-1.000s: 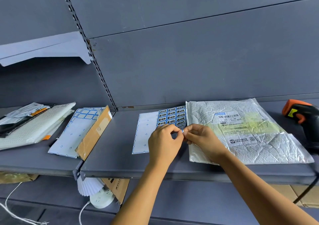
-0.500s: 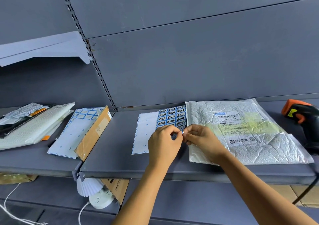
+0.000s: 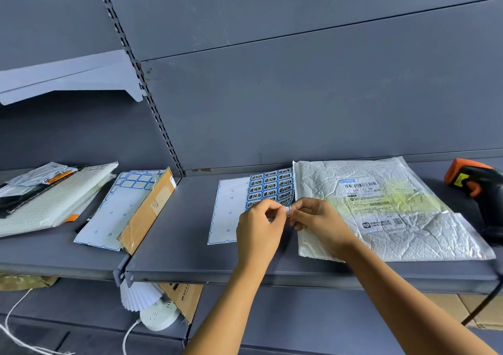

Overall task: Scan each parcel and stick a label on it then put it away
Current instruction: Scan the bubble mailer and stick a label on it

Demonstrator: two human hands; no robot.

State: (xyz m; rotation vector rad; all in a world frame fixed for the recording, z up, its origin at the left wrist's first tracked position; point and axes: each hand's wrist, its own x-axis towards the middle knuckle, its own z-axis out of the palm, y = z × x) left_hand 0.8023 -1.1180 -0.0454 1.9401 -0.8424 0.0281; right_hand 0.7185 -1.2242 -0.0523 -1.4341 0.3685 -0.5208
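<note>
A white crinkled parcel bag (image 3: 408,235) with a printed shipping label (image 3: 362,188) lies flat on the grey shelf (image 3: 177,259), right of centre. Beside its left edge is a sticker sheet (image 3: 234,207) with several blue stickers at its upper right. My left hand (image 3: 258,226) and my right hand (image 3: 321,224) meet over the sheet's lower right corner, both pinching one small sticker (image 3: 288,211) between their fingertips. An orange and black barcode scanner (image 3: 479,188) rests at the far right of the shelf.
On the left shelf section lie a stack of padded mailers (image 3: 46,196), a used sticker sheet (image 3: 117,210) and a flat cardboard parcel (image 3: 148,213). Below the shelf are a white power strip (image 3: 160,316), cables and cardboard boxes (image 3: 484,314).
Both hands stay pinched together at the sheet's corner; the sticker between the fingertips has lifted slightly clear of the sheet.
</note>
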